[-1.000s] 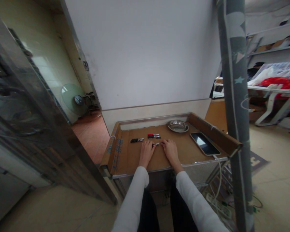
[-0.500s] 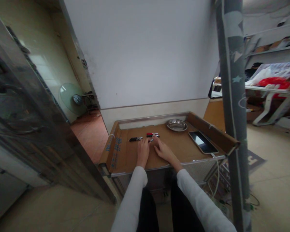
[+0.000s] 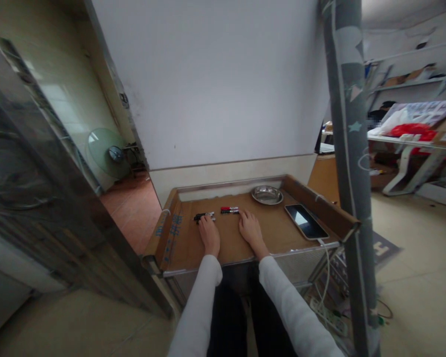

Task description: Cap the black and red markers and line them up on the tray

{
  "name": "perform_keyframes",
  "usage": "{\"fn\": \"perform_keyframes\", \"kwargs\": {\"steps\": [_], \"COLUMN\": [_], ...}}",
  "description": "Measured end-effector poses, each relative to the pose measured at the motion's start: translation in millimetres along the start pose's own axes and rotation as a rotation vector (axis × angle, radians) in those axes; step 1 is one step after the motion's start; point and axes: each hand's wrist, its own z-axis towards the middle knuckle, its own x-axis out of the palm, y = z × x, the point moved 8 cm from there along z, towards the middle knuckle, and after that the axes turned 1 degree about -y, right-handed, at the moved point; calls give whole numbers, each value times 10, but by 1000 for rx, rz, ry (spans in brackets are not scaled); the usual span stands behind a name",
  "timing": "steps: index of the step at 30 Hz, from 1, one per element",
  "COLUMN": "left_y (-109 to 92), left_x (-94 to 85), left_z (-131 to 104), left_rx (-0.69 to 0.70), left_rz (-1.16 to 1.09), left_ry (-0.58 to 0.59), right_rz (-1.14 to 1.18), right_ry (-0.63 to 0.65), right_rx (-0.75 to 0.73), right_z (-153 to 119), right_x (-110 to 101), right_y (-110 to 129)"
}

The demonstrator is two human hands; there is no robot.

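Note:
Black markers (image 3: 203, 215) lie on the cardboard-lined tray at the left, and my left hand (image 3: 209, 235) has its fingertips at their near side, partly covering one. Further right, a red marker (image 3: 229, 208) lies against a black one (image 3: 229, 212). My right hand (image 3: 251, 230) rests at the right end of this pair, palm down, with its fingers slightly bent. Whether its fingertips touch the black marker is too small to tell.
A round metal dish (image 3: 267, 195) stands at the tray's back right. Nearer lies a phone (image 3: 306, 221) with a white cable (image 3: 327, 270) hanging over the front edge. Raised cardboard walls (image 3: 321, 208) border the tray. A wrapped pole (image 3: 351, 163) stands to the right.
My left hand has moved left with a marker, which now lies by the black ones. My right hand has turned more upright beside the red and black pair. The camera view has shifted slightly.

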Motion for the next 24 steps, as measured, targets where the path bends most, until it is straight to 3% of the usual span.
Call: {"fn": "perform_keyframes", "kwargs": {"steps": [5,13,19,24], "left_y": [18,12,-196,-485], "left_x": [47,-26,-10,150], "left_z": [34,-5,-31,-53], "left_rx": [-20,-3,161,396], "left_rz": [-46,-128,-17,-52], "left_ry": [-21,-62,-5,82], "right_rz": [11,-17,68,65], "right_ry": [26,60,14,57], "right_rx": [-5,-13,-66,-22], "right_z": [24,-17,-10,21], "right_x": [23,-18,-15,-2], "right_y": [-5,42,63,44]}}
